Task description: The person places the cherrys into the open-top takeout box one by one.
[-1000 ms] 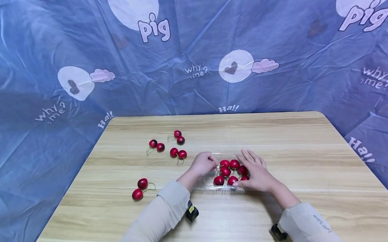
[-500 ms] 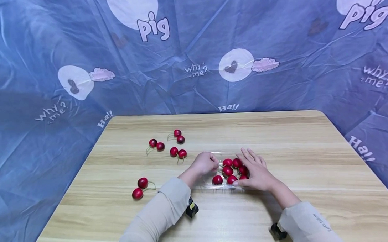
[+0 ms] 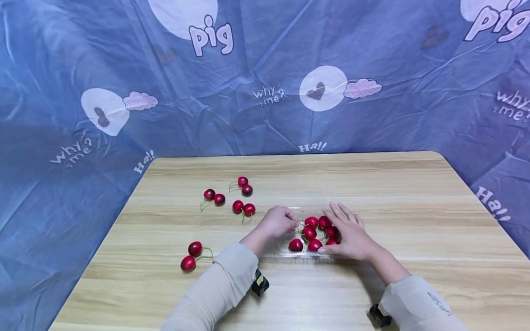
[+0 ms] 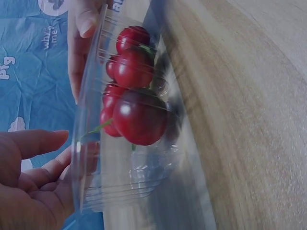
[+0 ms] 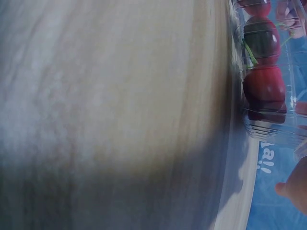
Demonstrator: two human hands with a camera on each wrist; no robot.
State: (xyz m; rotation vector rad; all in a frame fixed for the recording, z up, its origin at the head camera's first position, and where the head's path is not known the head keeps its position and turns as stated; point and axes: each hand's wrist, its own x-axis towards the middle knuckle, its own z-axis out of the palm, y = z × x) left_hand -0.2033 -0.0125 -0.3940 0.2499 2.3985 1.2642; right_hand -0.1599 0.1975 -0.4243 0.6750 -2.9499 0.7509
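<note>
A clear plastic box (image 3: 282, 255) holds several red cherries (image 3: 309, 233) with thin green stems. At its left end is my left hand (image 3: 277, 222), fingers bent over the rim beside the cherries. In the left wrist view, the thumb (image 4: 48, 140) lies outside the clear wall, with the fingers below it and a green stem (image 4: 98, 128) reaching toward them; I cannot tell if they pinch it. My right hand (image 3: 349, 235) spreads straight fingers over the box's right end, covering part of the cherries there. The right wrist view catches the box wall (image 5: 273, 132) and cherries (image 5: 265, 88) from the side.
On the wooden table (image 3: 133, 296), cherry pairs joined by stems lie left of the box: one at the front left (image 3: 188, 263), others further back (image 3: 219, 199). A blue printed cloth (image 3: 263, 121) hangs behind the table. Black wrist cameras (image 3: 260, 283) sit below both sleeves.
Inside the box, the upper cherries shifted slightly right and the front left one slid a little left. Both hands stay nearly in place.
</note>
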